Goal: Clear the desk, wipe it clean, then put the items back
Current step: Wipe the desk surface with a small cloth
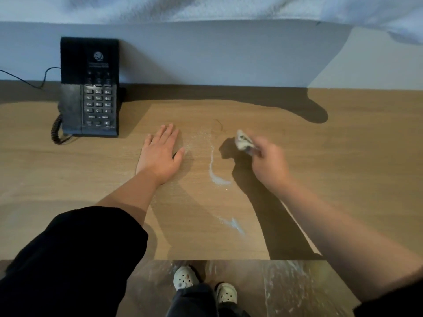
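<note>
- The right hand [269, 160] is gripping a small crumpled cloth [244, 143], fingers closed round it; it is blurred, and I cannot tell whether the cloth is touching the wood.
- The left hand [160, 155] is lying flat and open on the desk [343, 156], palm down, holding nothing, between the telephone [90, 88] and the cloth.
- White powder [214, 170] is lying in a curved streak between the two hands, with a fainter smear [232, 224] further from the telephone, toward the near edge.
- Risk, as I judge it: a quick sweep could be pushing powder off the near edge onto the floor [297, 289], which is already looking streaked, or spreading it under the resting left palm.
- The telephone is sitting at the back left against the wall [229, 56], its coiled cord [56, 130] trailing beside it; the desk is not yet fully cleared.
- Hard shadows are falling across the wood.
</note>
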Demonstrator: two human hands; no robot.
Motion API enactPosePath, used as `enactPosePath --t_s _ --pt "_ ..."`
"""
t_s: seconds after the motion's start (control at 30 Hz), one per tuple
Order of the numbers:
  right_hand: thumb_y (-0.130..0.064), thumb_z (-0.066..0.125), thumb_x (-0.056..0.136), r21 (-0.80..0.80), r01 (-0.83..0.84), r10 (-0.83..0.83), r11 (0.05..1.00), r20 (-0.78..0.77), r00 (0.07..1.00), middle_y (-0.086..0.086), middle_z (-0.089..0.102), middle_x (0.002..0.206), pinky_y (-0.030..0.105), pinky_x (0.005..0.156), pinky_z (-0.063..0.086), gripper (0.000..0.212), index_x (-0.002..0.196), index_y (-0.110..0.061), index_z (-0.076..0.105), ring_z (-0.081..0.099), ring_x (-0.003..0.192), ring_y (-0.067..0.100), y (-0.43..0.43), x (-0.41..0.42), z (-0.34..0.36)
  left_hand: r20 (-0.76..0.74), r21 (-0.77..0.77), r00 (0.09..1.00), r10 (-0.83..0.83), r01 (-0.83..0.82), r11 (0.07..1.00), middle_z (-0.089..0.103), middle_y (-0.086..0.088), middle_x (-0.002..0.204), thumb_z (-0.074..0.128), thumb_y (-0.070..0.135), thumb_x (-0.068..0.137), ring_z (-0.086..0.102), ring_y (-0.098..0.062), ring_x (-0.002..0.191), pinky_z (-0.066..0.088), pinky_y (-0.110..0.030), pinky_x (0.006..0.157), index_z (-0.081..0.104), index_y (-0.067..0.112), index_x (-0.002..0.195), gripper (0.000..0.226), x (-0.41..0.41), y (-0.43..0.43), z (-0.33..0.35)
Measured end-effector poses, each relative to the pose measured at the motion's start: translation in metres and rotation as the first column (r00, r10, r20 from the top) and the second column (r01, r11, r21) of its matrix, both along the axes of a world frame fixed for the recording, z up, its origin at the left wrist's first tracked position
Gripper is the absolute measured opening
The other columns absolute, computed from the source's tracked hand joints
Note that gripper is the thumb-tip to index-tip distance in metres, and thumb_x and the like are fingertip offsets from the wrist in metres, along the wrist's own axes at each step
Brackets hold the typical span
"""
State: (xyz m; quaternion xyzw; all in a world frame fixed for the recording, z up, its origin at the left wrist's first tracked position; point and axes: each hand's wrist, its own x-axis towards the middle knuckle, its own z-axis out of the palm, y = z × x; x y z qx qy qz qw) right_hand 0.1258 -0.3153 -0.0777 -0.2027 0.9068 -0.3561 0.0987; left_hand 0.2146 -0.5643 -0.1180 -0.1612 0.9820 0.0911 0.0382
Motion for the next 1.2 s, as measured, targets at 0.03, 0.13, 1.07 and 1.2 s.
enactPosePath --t_s 0.03,0.13,1.07,1.2 --pt "0.002 0.046 0.092 0.006 0.122 -0.122 0.992 -0.011 0.992 0.015 0.060 0.127 0.029 0.093 0.040 0.046 0.134 -0.014 0.054 0.054 0.117 0.031 0.009 -0.016 0.001 -0.002 0.002 1.000 -0.001 0.001 1.000 0.006 0.002 0.165 0.025 0.045 0.102 0.000 -0.014 0.151 0.005 -0.041 0.123 0.013 0.020 0.157 0.062 0.000 0.000 0.000" --pt "0.005 0.045 0.089 0.180 0.181 -0.171 0.967 -0.070 0.983 0.019 0.055 0.134 0.039 0.107 0.034 0.049 0.136 -0.008 0.051 0.046 0.128 0.034 0.031 -0.031 -0.013 -0.010 0.001 1.000 -0.006 0.006 1.000 0.007 0.001 0.164 0.025 0.045 0.102 0.001 -0.014 0.151 0.005 -0.042 0.123 0.014 0.019 0.156 0.061 0.001 0.000 -0.001" --pt "0.013 0.040 0.087 0.198 -0.193 0.223 0.961 -0.143 0.964 0.007 0.036 0.152 0.026 0.117 0.009 0.061 0.143 -0.010 0.042 0.029 0.143 0.022 -0.007 -0.003 -0.028 -0.018 0.007 1.000 0.004 -0.004 1.000 0.003 0.000 0.165 0.027 0.045 0.100 -0.002 -0.015 0.151 0.004 -0.044 0.123 0.012 0.017 0.157 0.065 -0.001 0.005 0.004" --pt "0.007 0.042 0.092 0.050 -0.056 0.061 0.997 -0.113 0.992 0.006 0.044 0.148 0.032 0.111 0.031 0.056 0.144 -0.015 0.043 0.043 0.133 0.027 0.010 -0.024 -0.008 -0.172 0.049 0.983 -0.058 0.067 0.997 0.005 -0.002 0.164 0.040 0.038 0.100 0.000 -0.016 0.151 0.005 -0.044 0.123 0.014 0.016 0.156 0.066 -0.039 0.026 0.025"
